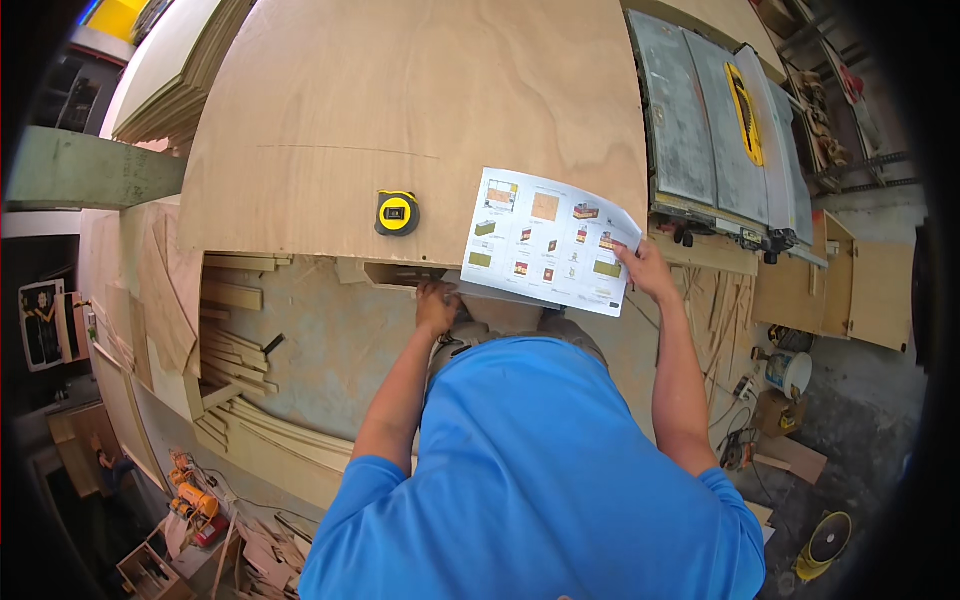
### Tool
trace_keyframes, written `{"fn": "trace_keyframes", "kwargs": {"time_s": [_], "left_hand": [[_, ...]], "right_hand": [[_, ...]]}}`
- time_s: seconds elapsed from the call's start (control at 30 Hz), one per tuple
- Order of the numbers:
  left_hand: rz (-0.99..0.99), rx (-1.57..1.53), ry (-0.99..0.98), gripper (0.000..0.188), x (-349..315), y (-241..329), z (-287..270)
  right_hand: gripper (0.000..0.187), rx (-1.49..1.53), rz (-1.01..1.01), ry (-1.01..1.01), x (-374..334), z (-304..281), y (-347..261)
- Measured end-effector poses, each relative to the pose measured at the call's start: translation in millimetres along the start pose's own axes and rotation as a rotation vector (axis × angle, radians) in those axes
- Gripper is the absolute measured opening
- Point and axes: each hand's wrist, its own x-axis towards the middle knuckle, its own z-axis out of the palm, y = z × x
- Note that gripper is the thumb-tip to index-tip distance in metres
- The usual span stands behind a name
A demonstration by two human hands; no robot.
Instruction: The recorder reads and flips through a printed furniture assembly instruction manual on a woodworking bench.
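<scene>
My right hand [650,268] pinches the right edge of a white printed sheet [545,240] with rows of small coloured furniture pictures. The sheet lies tilted across the front edge of a large plywood panel [330,110], its lower part hanging past that edge. Below the panel's edge my left hand [437,306] is curled, close to a dark, thin edge under the sheet; what its fingers hold is hidden. On the panel, left of the sheet, rests a yellow and black tape measure [397,213]. A faint pencil line runs across the wood behind it.
A table saw [715,120] with a yellow insert stands at the right. Stacked plywood sheets [180,80] are at the far left. Wood strips [235,355] lie under the panel on the left. A white bucket [790,372] and cables are on the right floor; orange power tools [197,498] lie lower left.
</scene>
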Motion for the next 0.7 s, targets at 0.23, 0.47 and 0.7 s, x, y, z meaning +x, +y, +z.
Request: {"fn": "trace_keyframes", "kwargs": {"time_s": [0.23, 0.47, 0.7], "left_hand": [[-0.008, -0.017, 0.013, 0.032, -3.3, -3.2, 5.6], [0.043, -0.019, 0.013, 0.031, 1.9, -9.9, 6.2], [-0.008, -0.012, -0.005, 0.032, 1.5, -0.7, 5.9]], "right_hand": [[0.035, 0.019, 0.008, 0.007, -3.1, 1.4, 2.6], [0.031, 0.042, 0.009, 0.012, 2.9, 4.6, 6.8], [0.033, 0.037, 0.004, -0.020, 3.6, -2.5, 11.7]]}}
